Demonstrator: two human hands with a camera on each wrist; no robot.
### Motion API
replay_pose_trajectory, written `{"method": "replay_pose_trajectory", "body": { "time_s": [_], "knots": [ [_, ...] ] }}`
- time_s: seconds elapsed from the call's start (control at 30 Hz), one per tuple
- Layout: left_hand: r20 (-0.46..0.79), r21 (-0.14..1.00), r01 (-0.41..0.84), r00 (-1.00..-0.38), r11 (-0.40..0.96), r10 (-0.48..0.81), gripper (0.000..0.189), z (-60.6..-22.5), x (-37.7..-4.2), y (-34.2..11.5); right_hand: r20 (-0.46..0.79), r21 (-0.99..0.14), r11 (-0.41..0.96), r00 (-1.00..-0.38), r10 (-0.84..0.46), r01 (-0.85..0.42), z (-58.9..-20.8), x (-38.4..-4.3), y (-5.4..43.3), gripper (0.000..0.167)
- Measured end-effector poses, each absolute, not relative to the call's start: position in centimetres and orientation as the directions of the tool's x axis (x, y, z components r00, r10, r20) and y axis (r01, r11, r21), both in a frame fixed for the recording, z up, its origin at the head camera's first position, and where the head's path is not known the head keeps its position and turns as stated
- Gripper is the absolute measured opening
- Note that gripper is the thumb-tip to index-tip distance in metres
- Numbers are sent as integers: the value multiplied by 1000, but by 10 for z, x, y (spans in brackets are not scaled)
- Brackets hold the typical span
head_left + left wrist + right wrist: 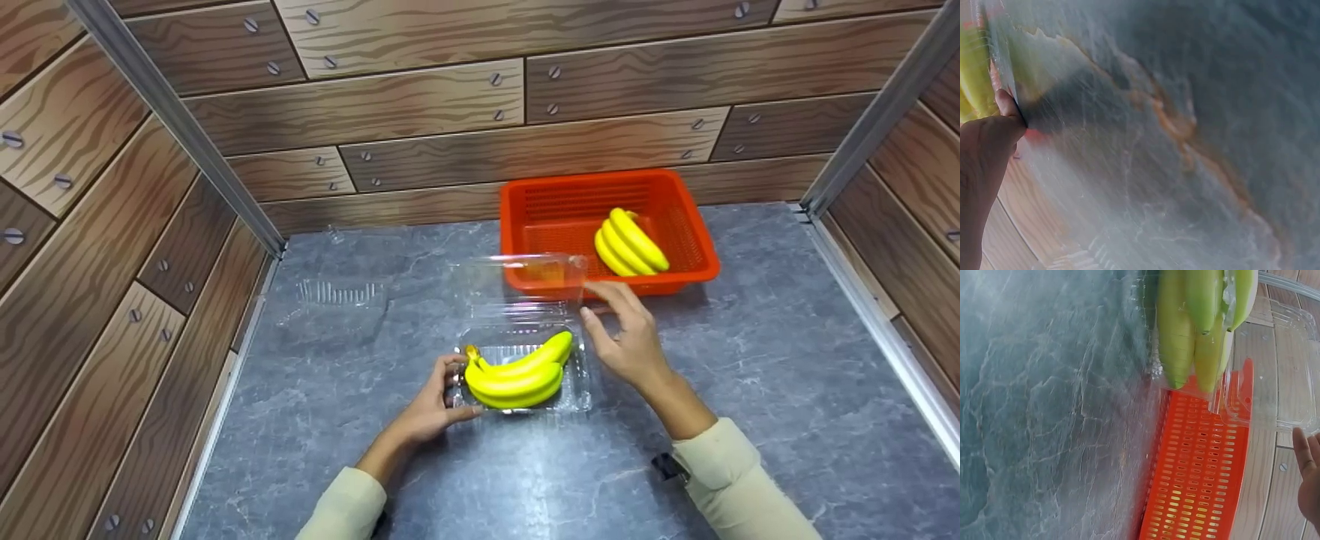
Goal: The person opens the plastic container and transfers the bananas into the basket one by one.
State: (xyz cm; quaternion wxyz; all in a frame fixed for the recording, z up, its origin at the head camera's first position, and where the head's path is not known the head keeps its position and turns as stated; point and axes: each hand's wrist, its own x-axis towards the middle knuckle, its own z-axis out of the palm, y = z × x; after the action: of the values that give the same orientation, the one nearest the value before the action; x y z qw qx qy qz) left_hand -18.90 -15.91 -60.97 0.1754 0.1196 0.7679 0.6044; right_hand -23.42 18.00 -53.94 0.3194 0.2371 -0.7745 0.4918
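A bunch of yellow bananas [517, 379] lies in the base of a clear plastic clamshell box [577, 394], its stem end to the left. The hinged lid [517, 292] stands raised at the back. My left hand [429, 405] holds the base at its left front corner, thumb along the front and fingers at the left side. On the other side, my right hand [630, 337] has its fingertips right at the lid's right edge, fingers extended. In the right wrist view, the banana tips [1176, 337] and the lid's rim [1297, 424] show close to that hand.
A red plastic basket [697, 251] behind the box contains another banana bunch [630, 244]. More clear plastic packaging [337, 307] lies at the left on the grey marbled tabletop [315, 420]. Wood-patterned walls [435, 97] enclose the back and sides.
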Motion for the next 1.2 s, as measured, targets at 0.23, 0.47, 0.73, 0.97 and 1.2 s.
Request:
{"method": "replay_pose_trajectory", "body": {
  "time_s": [0.23, 0.47, 0.73, 0.97, 1.2],
  "knots": [
    [-144, 963, -41, -915, 268, 377, 82, -608, -189, -156, 704, -555, 420, -674, -224, -719, -551, -232, 179, 35],
    [-119, 954, 7, -907, 298, 404, 80, -606, -196, -152, 440, -602, 518, -793, -421, -608, -558, -224, 170, 44],
    [-117, 959, 2, -907, 283, 404, 79, -606, -194, -153, 99, -567, 612, -783, -614, -551, -557, -219, 155, 63],
    [-119, 959, -2, -911, 285, 395, 75, -604, -193, -153, 16, -539, 611, -732, -681, -580, -560, -221, 143, 64],
    [-143, 960, -34, -913, 277, 382, 76, -604, -193, -152, -57, -531, 639, -729, -682, -556, -561, -221, 133, 71]
  ]
}}
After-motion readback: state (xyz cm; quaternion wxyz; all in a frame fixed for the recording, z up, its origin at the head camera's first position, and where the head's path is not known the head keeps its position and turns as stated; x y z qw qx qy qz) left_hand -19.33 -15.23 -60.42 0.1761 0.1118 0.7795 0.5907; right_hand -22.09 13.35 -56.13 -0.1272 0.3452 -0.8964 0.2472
